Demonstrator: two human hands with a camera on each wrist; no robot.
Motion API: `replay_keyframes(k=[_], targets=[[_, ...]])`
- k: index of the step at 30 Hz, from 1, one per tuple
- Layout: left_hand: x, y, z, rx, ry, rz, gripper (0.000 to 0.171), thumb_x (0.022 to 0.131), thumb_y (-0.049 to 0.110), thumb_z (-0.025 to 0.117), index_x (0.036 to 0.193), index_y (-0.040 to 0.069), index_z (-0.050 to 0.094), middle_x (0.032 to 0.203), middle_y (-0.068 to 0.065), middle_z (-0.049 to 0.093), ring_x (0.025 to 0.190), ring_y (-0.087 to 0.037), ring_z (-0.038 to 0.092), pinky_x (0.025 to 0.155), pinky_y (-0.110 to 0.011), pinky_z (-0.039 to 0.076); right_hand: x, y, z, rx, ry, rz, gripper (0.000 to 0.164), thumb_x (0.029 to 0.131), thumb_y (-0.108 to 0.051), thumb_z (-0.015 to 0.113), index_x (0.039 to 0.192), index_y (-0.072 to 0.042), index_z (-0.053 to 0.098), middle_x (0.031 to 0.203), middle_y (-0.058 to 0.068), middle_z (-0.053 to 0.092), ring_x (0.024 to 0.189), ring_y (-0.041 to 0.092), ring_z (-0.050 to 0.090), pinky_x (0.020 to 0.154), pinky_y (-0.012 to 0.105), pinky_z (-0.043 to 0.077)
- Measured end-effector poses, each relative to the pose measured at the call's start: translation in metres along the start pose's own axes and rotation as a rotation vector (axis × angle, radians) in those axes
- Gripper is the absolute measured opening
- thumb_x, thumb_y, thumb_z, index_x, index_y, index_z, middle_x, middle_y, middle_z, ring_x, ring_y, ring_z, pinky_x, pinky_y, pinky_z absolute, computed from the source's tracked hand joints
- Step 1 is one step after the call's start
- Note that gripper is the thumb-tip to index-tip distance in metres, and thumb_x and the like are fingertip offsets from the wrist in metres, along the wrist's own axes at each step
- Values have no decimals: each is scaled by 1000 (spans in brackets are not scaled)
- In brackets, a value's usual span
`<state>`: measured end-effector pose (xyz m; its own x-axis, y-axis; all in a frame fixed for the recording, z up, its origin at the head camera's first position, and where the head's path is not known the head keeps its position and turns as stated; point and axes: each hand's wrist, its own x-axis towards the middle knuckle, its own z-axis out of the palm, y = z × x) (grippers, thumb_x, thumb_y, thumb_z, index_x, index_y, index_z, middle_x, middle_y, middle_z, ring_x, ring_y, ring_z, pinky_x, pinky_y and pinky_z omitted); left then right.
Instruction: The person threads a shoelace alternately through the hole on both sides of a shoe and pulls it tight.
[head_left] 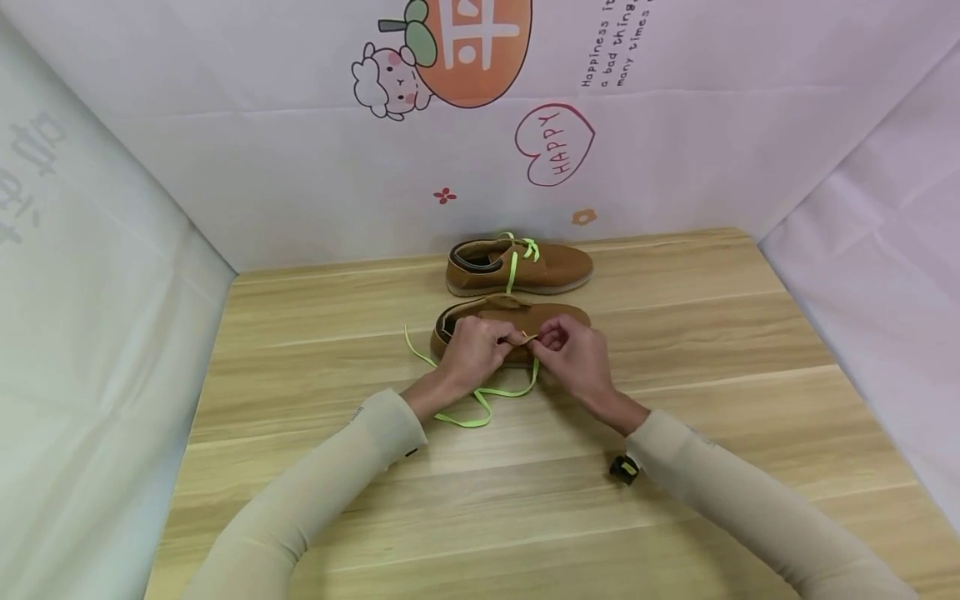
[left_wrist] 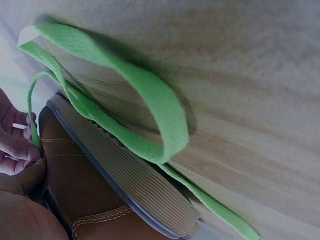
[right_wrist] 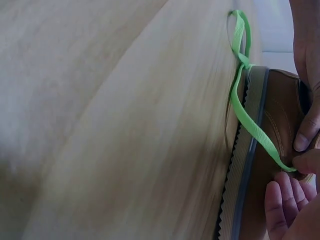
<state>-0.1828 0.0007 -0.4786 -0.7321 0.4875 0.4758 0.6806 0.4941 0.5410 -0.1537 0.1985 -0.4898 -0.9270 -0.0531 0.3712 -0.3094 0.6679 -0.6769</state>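
Note:
A brown shoe (head_left: 551,314) with a pale ribbed sole lies toe to the right on the wooden table. My left hand (head_left: 474,350) pinches the edge of its lace flap between thumb and fingers. At that same edge my right hand (head_left: 577,357) pinches a neon green shoelace (right_wrist: 255,131) close to an eyelet. The eyelet itself and the lace's tip are hidden by the fingers. From there the lace runs down over the shoe's side and loops loosely on the table. In the left wrist view that loop (left_wrist: 170,115) lies beside the sole.
Behind stands a matching brown shoe (head_left: 566,265) with green laces; one lace strand (head_left: 513,273) hangs down its near side. A free lace end (head_left: 414,346) lies left of the near shoe's heel. White printed cloth (head_left: 300,167) encloses the table (head_left: 315,333) at the back and sides.

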Motion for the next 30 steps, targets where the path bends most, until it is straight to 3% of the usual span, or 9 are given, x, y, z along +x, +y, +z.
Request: replay_keyframes(k=[7,12,23,27,30], targets=[[-2,0,-1,29,-20,28,17,83,-7,84,92,8,85,94,-4,82,91,-19,79,79,-36,63,11,-2,-7,-99,-93,-136,15,82,-2,86,96,2,81,88,13,73,78,25,68,71,40,55],[-5,-1,1,53,-16,64,18,84,-8,83,92,8,85,95,-4,82,93,-19,79,80,-35,63,15,-3,-10,-96,-172,-164,11,84,-2,85,95,0,83,88,12,74,80,26,66,72,39,53],[-7,-1,3,52,-2,89,18,83,-9,83,91,7,85,96,-5,82,93,-20,79,80,-34,63,16,2,-14,44,-221,-129,10,85,3,83,93,-1,84,90,10,76,79,22,67,69,32,54],[-7,-1,3,54,-8,96,17,84,-8,83,92,7,85,96,-5,82,93,-19,79,80,-34,63,17,6,-17,112,-270,-59,13,87,3,77,97,-3,84,95,8,76,84,19,66,72,27,52],[-6,-1,2,56,-7,99,16,85,-7,83,92,7,84,96,-5,82,92,-20,79,79,-34,63,19,7,-18,146,-315,27,12,93,-6,75,99,-8,85,98,4,77,91,17,67,79,26,50]])
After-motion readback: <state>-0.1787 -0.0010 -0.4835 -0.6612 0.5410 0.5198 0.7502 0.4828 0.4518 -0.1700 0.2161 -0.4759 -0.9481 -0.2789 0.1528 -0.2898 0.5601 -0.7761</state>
